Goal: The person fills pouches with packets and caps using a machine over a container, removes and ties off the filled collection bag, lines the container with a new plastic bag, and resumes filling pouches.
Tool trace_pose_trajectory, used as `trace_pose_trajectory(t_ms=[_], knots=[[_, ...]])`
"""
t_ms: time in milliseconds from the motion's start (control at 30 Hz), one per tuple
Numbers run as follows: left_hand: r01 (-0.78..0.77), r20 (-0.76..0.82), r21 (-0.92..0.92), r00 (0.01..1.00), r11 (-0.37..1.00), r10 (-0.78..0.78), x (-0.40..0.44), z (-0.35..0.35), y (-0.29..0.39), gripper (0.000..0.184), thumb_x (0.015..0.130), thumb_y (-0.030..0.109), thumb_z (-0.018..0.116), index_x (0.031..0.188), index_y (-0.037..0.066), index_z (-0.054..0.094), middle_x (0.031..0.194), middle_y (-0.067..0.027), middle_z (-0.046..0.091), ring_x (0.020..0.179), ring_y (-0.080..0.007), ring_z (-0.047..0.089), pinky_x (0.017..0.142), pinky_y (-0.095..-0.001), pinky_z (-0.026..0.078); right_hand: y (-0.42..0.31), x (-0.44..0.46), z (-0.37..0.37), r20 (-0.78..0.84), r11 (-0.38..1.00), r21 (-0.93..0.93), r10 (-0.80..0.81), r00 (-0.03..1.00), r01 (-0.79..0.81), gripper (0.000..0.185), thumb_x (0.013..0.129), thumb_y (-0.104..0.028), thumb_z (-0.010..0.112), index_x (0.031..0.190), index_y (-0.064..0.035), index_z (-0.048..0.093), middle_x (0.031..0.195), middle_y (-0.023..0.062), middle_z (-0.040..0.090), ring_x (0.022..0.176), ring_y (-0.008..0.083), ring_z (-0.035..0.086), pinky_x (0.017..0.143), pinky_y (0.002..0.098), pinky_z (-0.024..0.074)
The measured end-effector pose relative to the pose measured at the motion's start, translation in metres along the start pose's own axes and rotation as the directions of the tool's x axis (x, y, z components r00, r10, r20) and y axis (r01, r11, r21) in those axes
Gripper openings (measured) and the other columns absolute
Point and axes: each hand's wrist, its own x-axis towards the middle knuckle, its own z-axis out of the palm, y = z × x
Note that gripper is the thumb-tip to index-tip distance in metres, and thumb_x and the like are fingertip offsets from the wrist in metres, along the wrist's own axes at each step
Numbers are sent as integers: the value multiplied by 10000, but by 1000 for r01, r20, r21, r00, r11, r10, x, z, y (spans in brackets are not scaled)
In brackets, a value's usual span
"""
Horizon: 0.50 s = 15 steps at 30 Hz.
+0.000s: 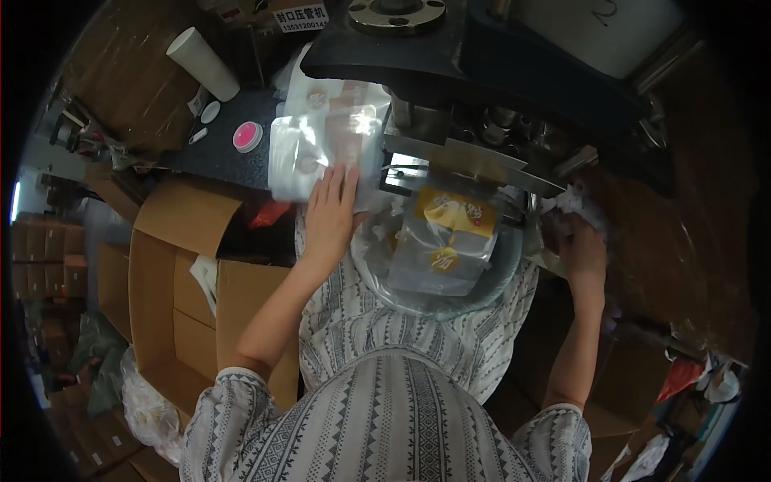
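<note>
My left hand [331, 217] lies with its fingers stretched out on the lower edge of a stack of clear plastic pouches [299, 157], left of the dark press machine [385, 60]. At the machine's right side, my right hand [580, 245] touches crumpled clear plastic [574, 209]; its fingertips are blurred and partly hidden. Between the hands, a clear pouch with a yellow label [450, 241] lies over a round, plastic-lined basin [369, 273] on my lap, below the machine's metal plate [474, 165].
An open cardboard box [152, 281] stands at the left. On the dark table [181, 157] are a pink round tin [247, 136] and a white lid [210, 112], with a white cylinder [202, 64] behind. Stacked cartons [48, 241] stand far left.
</note>
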Motion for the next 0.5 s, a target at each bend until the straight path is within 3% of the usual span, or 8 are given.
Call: trace_pose_trajectory(t_ms=[100, 133, 167, 233, 300, 367, 433, 500], knots=[[345, 52, -185, 938, 920, -342, -10, -25, -13, 248, 787, 106, 697, 1020, 57, 627, 955, -133, 621, 849, -329, 606, 727, -372, 480, -22, -9, -22, 0, 990, 80, 118, 993, -117, 196, 789, -48, 636, 982, -22, 660, 923, 188, 674, 783, 361, 657, 707, 423, 512], [292, -104, -275, 938, 916, -330, -7, -37, -6, 102, 783, 74, 698, 845, 37, 626, 763, -118, 605, 693, -320, 608, 618, -361, 473, -33, -10, -25, 47, 958, 276, 72, 996, -82, 227, 781, -42, 661, 1008, -24, 658, 929, 168, 680, 778, 309, 668, 686, 396, 516], [294, -104, -272, 938, 916, -332, -8, -42, 2, 102, 783, 74, 698, 845, 37, 626, 763, -118, 605, 693, -320, 608, 618, -361, 473, -45, -12, -24, 82, 883, 465, 20, 996, -56, 262, 773, -35, 686, 1033, -26, 656, 936, 148, 687, 774, 257, 678, 666, 368, 519], [190, -155, -259, 959, 947, -236, -10, -50, 18, 93, 793, 66, 690, 812, 27, 608, 745, -122, 591, 678, -323, 603, 605, -362, 468, -74, -14, -6, 20, 758, 622, -269, 963, 199, 290, 770, -28, 707, 1054, -31, 648, 914, 114, 689, 733, 177, 664, 629, 341, 514], [145, -173, -293, 964, 945, -201, -4, -51, 17, 93, 763, 45, 646, 844, 39, 600, 797, -107, 574, 726, -336, 586, 595, -405, 460, -104, -15, 1, 28, 756, 609, -325, 945, 242, 289, 778, -52, 702, 1061, -42, 642, 916, 117, 679, 743, 204, 666, 648, 347, 523], [224, -224, -89, 945, 971, -238, 9, -35, -3, 168, 735, 13, 658, 888, 33, 591, 861, -107, 577, 811, -331, 586, 631, -410, 467, -116, -9, 15, -99, 664, 576, -522, 847, 477, 293, 781, -46, 694, 1068, -38, 636, 917, 121, 666, 747, 225, 675, 636, 333, 534], [230, -151, -108, 958, 967, -245, 12, -26, -5, 239, 742, 15, 660, 971, 28, 589, 951, -115, 578, 911, -330, 571, 686, -421, 471, -119, -8, 21, -86, 681, 550, -530, 844, 484, 295, 771, -36, 701, 1061, -34, 645, 925, 118, 669, 754, 211, 674, 647, 319, 533], [98, -126, -252, 983, 963, -133, 3, -19, 2, 277, 763, 32, 653, 1032, 30, 586, 1028, -120, 573, 970, -330, 554, 729, -430, 466, -116, -7, 19, -69, 704, 518, -531, 844, 486, 297, 761, -26, 708, 1054, -29, 655, 933, 116, 673, 761, 197, 673, 658, 305, 533]])
